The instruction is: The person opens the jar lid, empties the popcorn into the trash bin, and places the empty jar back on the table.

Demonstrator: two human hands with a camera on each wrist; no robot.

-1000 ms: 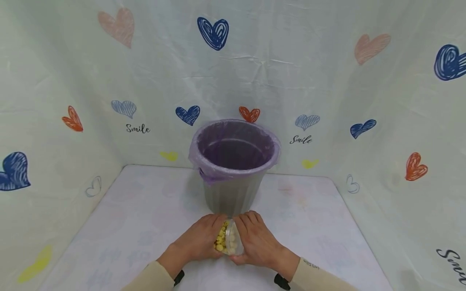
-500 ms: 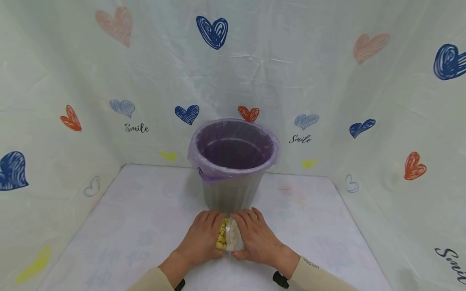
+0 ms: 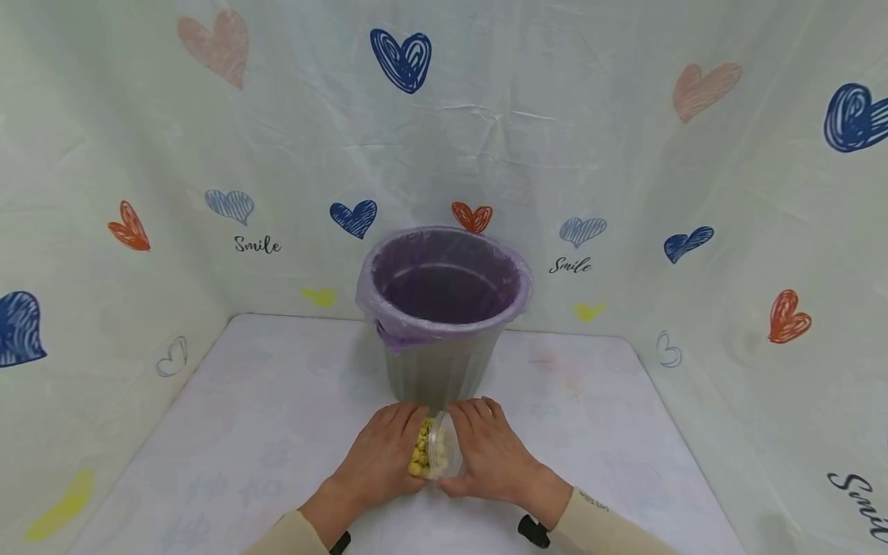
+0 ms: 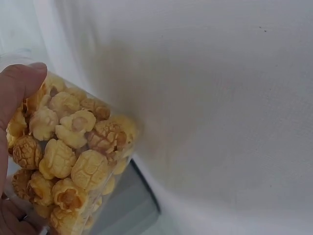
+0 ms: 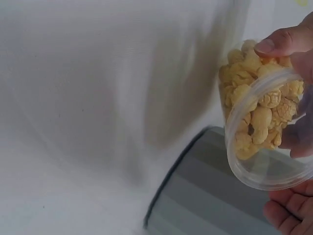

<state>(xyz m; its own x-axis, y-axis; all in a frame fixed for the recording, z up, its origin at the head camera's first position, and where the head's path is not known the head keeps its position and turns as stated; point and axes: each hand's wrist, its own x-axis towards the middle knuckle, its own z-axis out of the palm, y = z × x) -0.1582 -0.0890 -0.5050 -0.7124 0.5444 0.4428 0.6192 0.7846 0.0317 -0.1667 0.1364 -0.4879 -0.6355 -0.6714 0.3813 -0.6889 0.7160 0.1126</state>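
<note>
A clear plastic jar of caramel popcorn [image 3: 419, 455] lies sideways between both hands, its lid end facing right. My left hand [image 3: 378, 455] grips the jar's body, thumb near me and fingers on the far side. The left wrist view shows the popcorn [image 4: 78, 161] through the clear wall, with the left thumb [image 4: 24, 83] across it. My right hand [image 3: 496, 455] holds the clear lid [image 3: 447, 449], fingertips and thumb at its edge. In the right wrist view the lid's round rim [image 5: 232, 142] faces the camera, and popcorn shows behind it.
A grey bin [image 3: 433, 374] with a purple liner [image 3: 444, 333] folded over its rim stands just beyond the hands. The white table [image 3: 291, 401] extends to both sides. A white curtain [image 3: 527, 185] printed with hearts hangs behind and beside it.
Both hands have shifted slightly away from me with the jar. The lid end now looks a little more tilted between them. The bin has stayed in place.
</note>
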